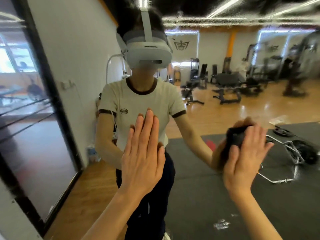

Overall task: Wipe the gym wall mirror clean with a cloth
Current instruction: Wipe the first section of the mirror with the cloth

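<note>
Left hand [142, 153] flat, fingers straight and together, palm on wall mirror [199, 170]. Right hand [245, 156] spread, pressing dark cloth [233, 137] against glass, well right of left hand. Reflected beyond: weight benches [226, 87], barbell [285, 153].

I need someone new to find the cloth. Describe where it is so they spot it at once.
Start at the big wall mirror straight ahead. Two hands are raised against it; the right hand presses a small dark cloth onto the glass. The left hand lies flat and bare, so the cloth is the only dark wad under a palm.
</note>
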`<state>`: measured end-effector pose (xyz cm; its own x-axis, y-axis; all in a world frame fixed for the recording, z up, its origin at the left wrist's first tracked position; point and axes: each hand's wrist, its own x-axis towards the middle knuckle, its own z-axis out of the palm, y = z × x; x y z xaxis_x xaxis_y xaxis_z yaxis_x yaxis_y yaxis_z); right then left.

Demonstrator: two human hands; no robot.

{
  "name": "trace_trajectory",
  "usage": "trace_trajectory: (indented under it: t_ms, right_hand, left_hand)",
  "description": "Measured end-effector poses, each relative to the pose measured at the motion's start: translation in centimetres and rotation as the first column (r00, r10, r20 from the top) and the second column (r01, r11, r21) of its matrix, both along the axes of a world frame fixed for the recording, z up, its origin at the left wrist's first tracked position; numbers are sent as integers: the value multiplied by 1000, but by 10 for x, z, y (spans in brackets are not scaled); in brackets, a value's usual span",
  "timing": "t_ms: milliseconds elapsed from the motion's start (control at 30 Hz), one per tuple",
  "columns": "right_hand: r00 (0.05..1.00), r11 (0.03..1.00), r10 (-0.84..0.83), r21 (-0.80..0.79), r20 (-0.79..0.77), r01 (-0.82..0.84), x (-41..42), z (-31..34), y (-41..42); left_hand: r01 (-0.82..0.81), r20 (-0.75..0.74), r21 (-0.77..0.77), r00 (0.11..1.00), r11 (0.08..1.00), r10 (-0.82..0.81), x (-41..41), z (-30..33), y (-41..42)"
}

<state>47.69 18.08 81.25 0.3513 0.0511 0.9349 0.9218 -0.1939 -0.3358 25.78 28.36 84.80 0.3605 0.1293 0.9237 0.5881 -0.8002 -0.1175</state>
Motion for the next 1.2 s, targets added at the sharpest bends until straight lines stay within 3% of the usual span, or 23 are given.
trace_trajectory:
  t_ms: [67, 133, 200, 267, 333, 400, 467, 533, 633, 667, 733, 800, 867, 933, 1000, 1100, 1167, 1200]
  right_hand:
    - [975, 989, -20, 139, -222, 52, -11, 7, 8]
    - [980, 989, 16, 150, -198, 14, -49, 19, 24]
    - [996, 998, 60, 13, 70, -61, -85, 22, 40]
    - [923, 992, 78, -122, 377, -34, -92, 27, 45]
    - [856, 988, 57, -151, 513, 25, -69, 35, 40]
    - [908, 997, 0, -69, 419, 31, -39, 39, 29]
    - [990, 995, -30, 96, 141, 16, -6, 37, 17]
    - [988, 974, -45, 215, -148, 76, 17, 38, 11]
    - [965, 963, -26, 254, -260, 94, -6, 45, 18]
    - [979, 971, -10, 233, -206, 59, -28, 47, 24]
    - [999, 993, 32, 112, 44, -37, -73, 52, 37]
    - [940, 998, 48, -47, 337, -34, -90, 56, 44]
    - [879, 993, 38, -119, 475, 21, -76, 64, 41]
    - [913, 998, 27, -67, 406, 1, -43, 72, 28]
    - [985, 997, 20, 66, 170, -32, -2, 73, 10]
    - [986, 962, 14, 272, -168, 32, 34, 74, -6]
    - [976, 959, 36, 281, -217, 27, 14, 77, 2]
    - [987, 971, 45, 240, -156, -6, -3, 75, 8]
  left_hand:
    - [-5, -5, 1, 1000, 1000, 5, 0, 0, -1]
    - [2, -2, 3, 1000, 1000, -2, 1, 0, -1]
    - [13, 2, 4, 1000, 1000, -13, 1, 0, 0]
    - [10, -2, 0, 1000, 1000, -10, 1, 0, 0]
    - [2, -14, 4, 1000, 1000, -2, 0, 0, 0]
    - [6, -15, 11, 1000, 1000, -5, -1, 0, -1]
    - [9, -13, 7, 1000, 1000, -9, -1, 0, -1]
    - [2, -16, -5, 1000, 1000, -2, 0, 0, -2]
    - [7, -22, 5, 1000, 1000, -7, -1, 0, -2]
    - [6, -23, 9, 1000, 1000, -6, -1, 0, -2]
    - [9, -17, 8, 1000, 1000, -9, -1, 0, -1]
    - [17, -10, 1, 1000, 1000, -17, 0, -1, -1]
    - [33, -6, -8, 999, 999, -34, -3, -1, -1]
    - [70, 20, -33, 997, 997, -69, -3, 1, -3]
    - [113, 47, -77, 993, 991, -109, 0, 1, -8]
    - [141, 45, -84, 989, 987, -137, 16, -2, -25]
    - [158, 35, -92, 987, 983, -156, 35, -5, -38]
    - [163, 31, -95, 987, 982, -160, 46, -6, -42]
